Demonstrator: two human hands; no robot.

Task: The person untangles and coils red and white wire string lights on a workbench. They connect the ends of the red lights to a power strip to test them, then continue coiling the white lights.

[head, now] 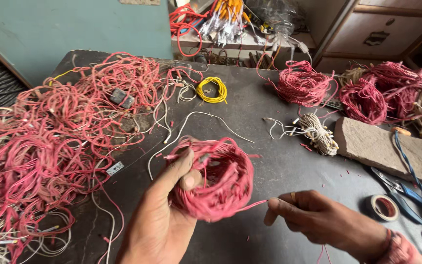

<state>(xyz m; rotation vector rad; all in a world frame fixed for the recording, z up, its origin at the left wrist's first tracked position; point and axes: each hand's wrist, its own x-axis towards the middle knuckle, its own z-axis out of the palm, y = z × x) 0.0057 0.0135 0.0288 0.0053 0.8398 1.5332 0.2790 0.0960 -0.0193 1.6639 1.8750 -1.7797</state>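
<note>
My left hand (164, 210) grips a wound coil of red wire (216, 178) and holds it above the dark table (264, 161). The thumb presses on the coil's inner edge. My right hand (318, 220) pinches the loose end of red wire (252, 205) that leads out of the coil's lower right side. A ring shows on one right finger. Both hands are near the table's front edge.
A big tangle of red and white wires (50, 146) covers the left side. A yellow coil (212, 89), a white bundle (316, 131) and more red coils (301, 83) lie at the back. A stone block (387, 146), blue-handled pliers (399, 193) and a tape roll (384, 207) lie right.
</note>
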